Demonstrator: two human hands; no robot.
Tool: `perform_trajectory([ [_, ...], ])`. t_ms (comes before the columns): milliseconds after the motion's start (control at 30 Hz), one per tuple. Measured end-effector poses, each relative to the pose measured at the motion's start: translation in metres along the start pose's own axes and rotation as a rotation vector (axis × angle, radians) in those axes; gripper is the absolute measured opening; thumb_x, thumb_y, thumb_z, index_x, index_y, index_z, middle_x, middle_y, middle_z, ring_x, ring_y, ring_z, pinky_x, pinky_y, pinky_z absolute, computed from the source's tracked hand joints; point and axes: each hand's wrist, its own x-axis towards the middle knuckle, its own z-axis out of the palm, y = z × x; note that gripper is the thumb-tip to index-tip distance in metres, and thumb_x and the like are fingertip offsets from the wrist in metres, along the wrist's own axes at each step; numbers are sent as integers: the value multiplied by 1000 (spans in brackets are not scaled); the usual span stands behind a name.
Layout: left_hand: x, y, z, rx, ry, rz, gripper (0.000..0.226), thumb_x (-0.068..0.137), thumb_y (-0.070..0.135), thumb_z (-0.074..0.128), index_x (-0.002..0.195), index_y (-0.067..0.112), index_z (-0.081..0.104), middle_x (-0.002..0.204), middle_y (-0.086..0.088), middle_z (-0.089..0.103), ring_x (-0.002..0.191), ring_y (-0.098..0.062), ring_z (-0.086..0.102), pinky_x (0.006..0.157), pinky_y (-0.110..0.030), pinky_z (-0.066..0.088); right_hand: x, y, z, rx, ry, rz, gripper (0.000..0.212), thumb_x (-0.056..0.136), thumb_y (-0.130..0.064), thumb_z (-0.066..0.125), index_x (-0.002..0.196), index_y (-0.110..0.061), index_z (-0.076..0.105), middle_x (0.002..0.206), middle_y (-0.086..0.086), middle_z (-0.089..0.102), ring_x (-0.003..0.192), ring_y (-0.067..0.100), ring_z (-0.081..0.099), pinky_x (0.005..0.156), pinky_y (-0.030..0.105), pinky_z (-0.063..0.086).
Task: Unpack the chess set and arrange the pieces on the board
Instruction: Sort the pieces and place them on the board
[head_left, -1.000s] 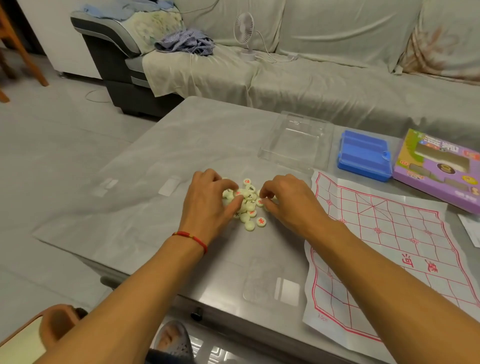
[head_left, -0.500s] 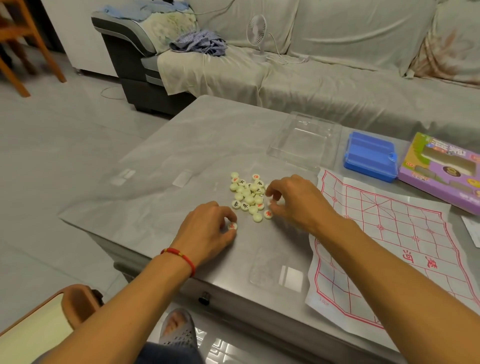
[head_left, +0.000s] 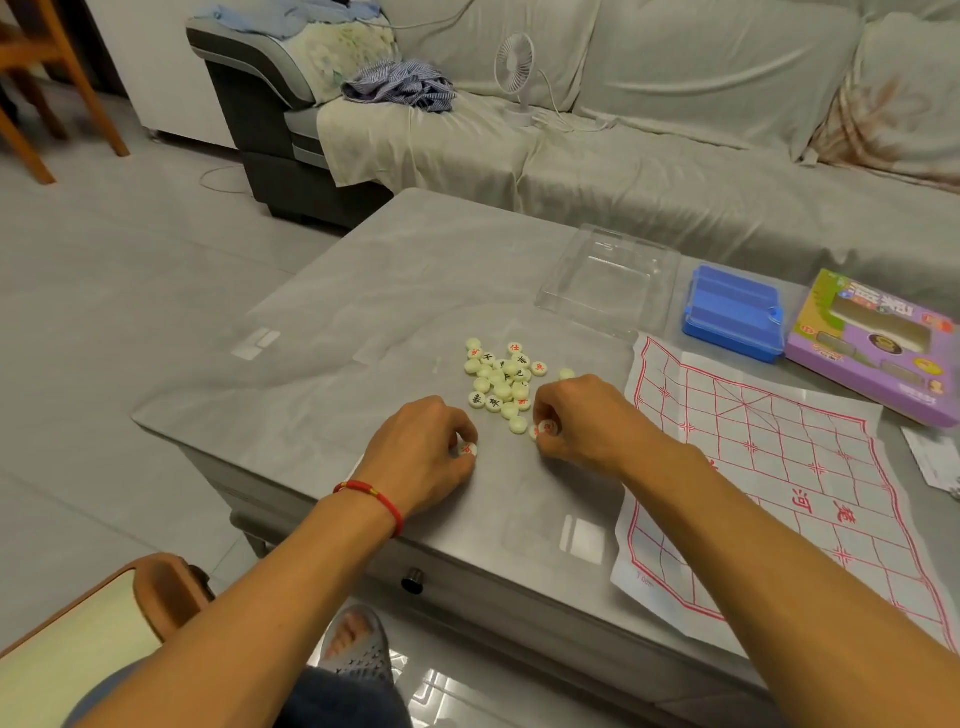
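Both hands closed on one red-marked piece each — left hand (head_left: 423, 447), right hand (head_left: 582, 423). Pile of xiangqi pieces (head_left: 503, 382) just beyond the fingertips on the counter (head_left: 363, 322). Paper board (head_left: 779, 467) lies rightward — right hand nearer, left must cross.

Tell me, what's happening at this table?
A person is sorting Chinese chess pieces heaped on the grey table. The left hand pinches one red-marked piece, and the right hand pinches another. The paper board lies unfolded to the right, with no pieces on it yet.
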Motion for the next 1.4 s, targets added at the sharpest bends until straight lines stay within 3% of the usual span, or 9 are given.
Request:
perform_trajectory([
  [133,-3,-1,-2,-4,-20,-15,20,89,32,63,107,29,72,91,7,58,82,-12,55,69,-23,42,-16,-24,9,-25,-21,-84,11,86,-22,60,90,-16,69,85,7,66,75,23,60,70,38,56],
  [300,-5,0,-5,-13,-64,-16,28,85,27,67,114,28,70,89,7,59,81,-12,56,69,-23,44,-17,-55,24,5,52,-179,20,88,-27,60,100,-15,71,89,6,65,79,25,61,73,39,53],
  [500,2,-5,-11,-51,-196,-45,31,85,29,71,115,27,68,96,6,65,86,-13,60,77,-26,53,-15,-44,17,26,51,-149,36,86,-50,68,104,-19,70,97,1,64,87,21,60,76,38,53],
  [567,7,-6,-12,-68,-163,-79,26,87,31,68,113,27,68,99,3,67,89,-16,62,80,-29,53,-7,-33,13,69,111,-101,34,88,-48,67,110,-23,70,102,-1,66,90,18,61,79,36,54],
  [767,36,1,-3,-7,162,-16,29,91,32,63,120,27,64,106,0,59,99,-21,58,80,-30,47,21,-30,14,52,271,-27,23,93,-38,65,112,-25,68,102,-1,62,91,20,60,74,35,51],
  [967,58,0,2,-27,128,-23,16,90,25,65,100,20,77,96,-4,69,91,-24,63,77,-31,50,40,-28,19,-2,248,0,15,92,-29,65,101,-20,73,102,3,58,85,24,58,74,40,53],
  [1200,74,2,3,-74,142,-10,15,89,20,68,100,15,77,97,-6,72,90,-23,64,81,-29,51,52,-7,14,76,224,130,21,86,-33,72,104,-21,72,98,-1,54,86,22,55,69,31,44],
  [1400,72,-16,-4,-22,123,-47,12,89,16,68,97,13,76,94,-9,72,86,-26,65,84,-36,56,56,-21,10,136,219,49,24,86,-37,73,105,-23,72,100,-2,59,90,20,60,77,35,53],
])
